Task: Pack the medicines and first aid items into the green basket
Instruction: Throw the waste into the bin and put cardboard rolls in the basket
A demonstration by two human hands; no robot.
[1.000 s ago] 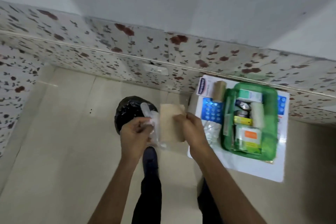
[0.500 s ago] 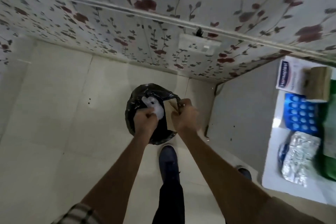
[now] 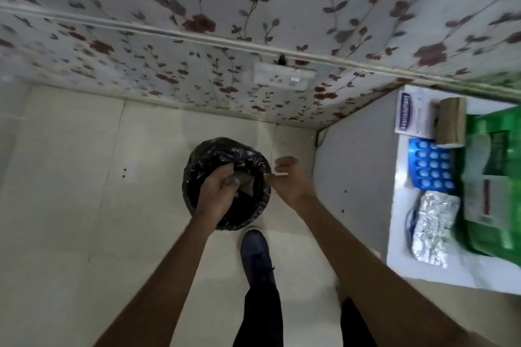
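My left hand [image 3: 218, 191] reaches into the mouth of a black-lined bin [image 3: 197, 166] on the floor, its fingers curled on a crumpled clear wrapper [image 3: 229, 181]. A tan piece [image 3: 245, 177] lies inside the bin just past those fingers. My right hand [image 3: 289, 180] hovers at the bin's right rim with fingers apart and nothing in it. The green basket [image 3: 496, 127] is blurred at the far right edge, holding several boxes. Beside it lie a blue blister pack [image 3: 431, 166], foil strips [image 3: 435, 225], a white plaster box [image 3: 411, 115] and a tan bandage roll [image 3: 451, 121].
The items rest on a white board [image 3: 400, 251] atop a grey-sided surface to my right. A floral-papered wall with a white socket [image 3: 283, 77] stands behind the bin. My dark shoe [image 3: 256, 253] is on the pale tiled floor just in front of the bin.
I have turned left from the basket to the bin. The tan piece has left my right hand and lies in the bin; my left hand has pushed the wrapper down into it.
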